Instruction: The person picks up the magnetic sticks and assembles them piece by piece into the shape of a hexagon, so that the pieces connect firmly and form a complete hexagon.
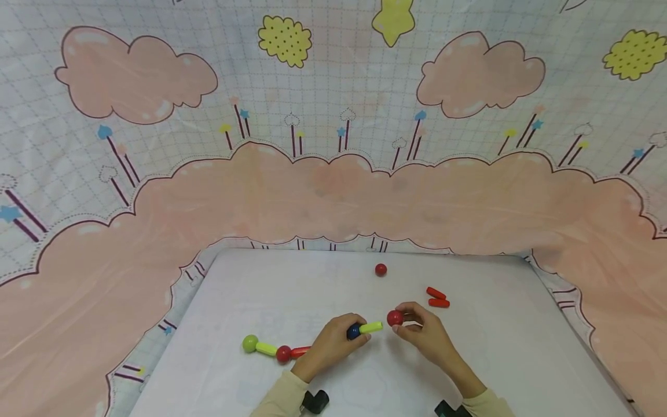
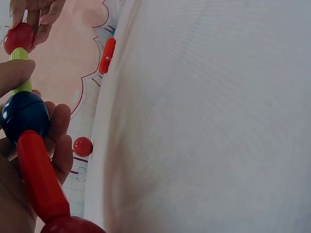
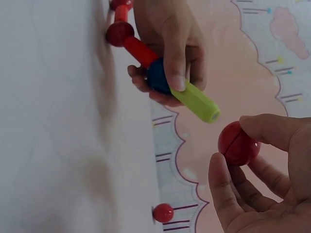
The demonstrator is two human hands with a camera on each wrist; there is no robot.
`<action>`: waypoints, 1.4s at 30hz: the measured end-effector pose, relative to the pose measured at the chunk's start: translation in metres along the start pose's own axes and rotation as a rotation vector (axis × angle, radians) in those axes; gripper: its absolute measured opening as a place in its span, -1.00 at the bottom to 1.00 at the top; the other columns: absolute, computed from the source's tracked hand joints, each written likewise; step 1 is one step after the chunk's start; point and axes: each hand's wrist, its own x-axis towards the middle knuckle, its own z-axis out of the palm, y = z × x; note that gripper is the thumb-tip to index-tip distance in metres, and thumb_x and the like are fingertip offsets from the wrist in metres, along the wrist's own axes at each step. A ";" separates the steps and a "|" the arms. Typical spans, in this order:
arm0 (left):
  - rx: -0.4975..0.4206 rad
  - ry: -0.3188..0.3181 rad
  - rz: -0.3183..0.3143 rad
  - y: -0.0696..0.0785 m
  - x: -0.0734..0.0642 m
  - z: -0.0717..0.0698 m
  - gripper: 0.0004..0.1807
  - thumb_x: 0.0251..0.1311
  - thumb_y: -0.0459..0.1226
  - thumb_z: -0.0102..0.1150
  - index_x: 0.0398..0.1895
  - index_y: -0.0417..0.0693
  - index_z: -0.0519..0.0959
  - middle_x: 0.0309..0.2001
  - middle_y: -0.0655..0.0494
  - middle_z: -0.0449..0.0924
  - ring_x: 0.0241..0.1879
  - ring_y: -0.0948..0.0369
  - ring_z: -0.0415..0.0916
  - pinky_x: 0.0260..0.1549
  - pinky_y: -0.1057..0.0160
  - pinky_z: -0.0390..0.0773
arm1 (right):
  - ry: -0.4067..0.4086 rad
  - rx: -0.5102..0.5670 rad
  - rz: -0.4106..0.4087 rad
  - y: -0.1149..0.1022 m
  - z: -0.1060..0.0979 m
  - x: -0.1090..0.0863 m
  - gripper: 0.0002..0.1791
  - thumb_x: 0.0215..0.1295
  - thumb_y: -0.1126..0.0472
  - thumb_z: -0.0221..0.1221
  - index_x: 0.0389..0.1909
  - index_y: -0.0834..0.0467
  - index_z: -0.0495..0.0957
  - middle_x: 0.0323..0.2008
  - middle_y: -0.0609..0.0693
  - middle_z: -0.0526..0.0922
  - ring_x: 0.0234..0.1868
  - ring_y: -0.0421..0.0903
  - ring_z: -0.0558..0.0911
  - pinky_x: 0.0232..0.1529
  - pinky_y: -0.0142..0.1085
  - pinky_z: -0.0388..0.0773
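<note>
We see a ball-and-stick chain (image 1: 283,354) that reaches into the left hand (image 1: 333,340). That hand's grip is narrow: its fingers curl round a dark blue ball (image 3: 158,77), and its thumb lies on a yellow-green stick (image 1: 371,328) that pokes out of the ball. The right hand (image 1: 426,336) has a narrow grip too, and it pinches a red ball (image 1: 395,318) with its thumb and fingers.

What we look at most is how the yellow-green stick and the red ball line up. The long way of the stick runs from the dark blue ball toward the right hand, and its bare tip points almost at the red ball. They are near but not touching, with a small gap between the two hands. In the head view, the red ball sits just right of the tip and a bit higher, so we think the tilt matters as well as the gap. We cannot tell if a hole in the red ball faces the tip.

The chain goes off to our left, out to a green ball (image 1: 250,343). Past the hands, one loose red ball (image 1: 381,270) and two loose red sticks (image 1: 439,303) lie on the white desk (image 1: 500,330).
</note>
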 end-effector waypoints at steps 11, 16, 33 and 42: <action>-0.001 0.001 0.017 0.001 0.000 0.000 -0.75 0.27 0.03 0.22 -0.09 0.19 0.59 -0.16 0.34 0.63 -0.21 0.41 0.44 -0.09 0.31 0.52 | -0.072 0.023 -0.039 0.006 0.007 -0.001 -0.57 0.15 0.19 0.39 0.03 0.14 0.53 0.00 0.08 0.64 0.04 0.00 0.62 -0.08 -0.44 0.61; 0.040 0.000 0.024 0.001 0.000 0.002 -0.75 0.26 0.02 0.24 -0.08 0.19 0.59 -0.18 0.36 0.63 -0.26 0.43 0.42 -0.14 0.34 0.52 | -0.068 0.013 -0.045 0.009 0.008 -0.001 -0.57 0.15 0.19 0.39 0.02 0.15 0.53 -0.01 0.09 0.64 0.03 0.00 0.63 -0.09 -0.44 0.61; 0.144 0.027 0.139 0.021 0.006 0.008 -0.60 0.21 0.05 0.28 0.07 0.19 0.54 -0.39 0.35 0.53 -0.45 0.44 0.31 -0.44 0.46 0.30 | -0.124 0.051 -0.061 0.013 0.015 -0.003 -0.59 0.15 0.18 0.39 -0.06 0.20 0.46 -0.09 0.16 0.62 -0.11 -0.09 0.64 -0.14 -0.46 0.61; 0.153 0.043 0.121 0.022 0.007 0.009 -0.62 0.18 0.06 0.30 0.02 0.23 0.55 -0.44 0.36 0.51 -0.47 0.43 0.31 -0.43 0.44 0.30 | -0.046 -0.038 -0.085 0.011 0.002 -0.001 -0.72 0.23 0.15 0.34 -0.08 0.10 0.56 -0.09 0.04 0.68 -0.07 -0.11 0.66 -0.10 -0.48 0.57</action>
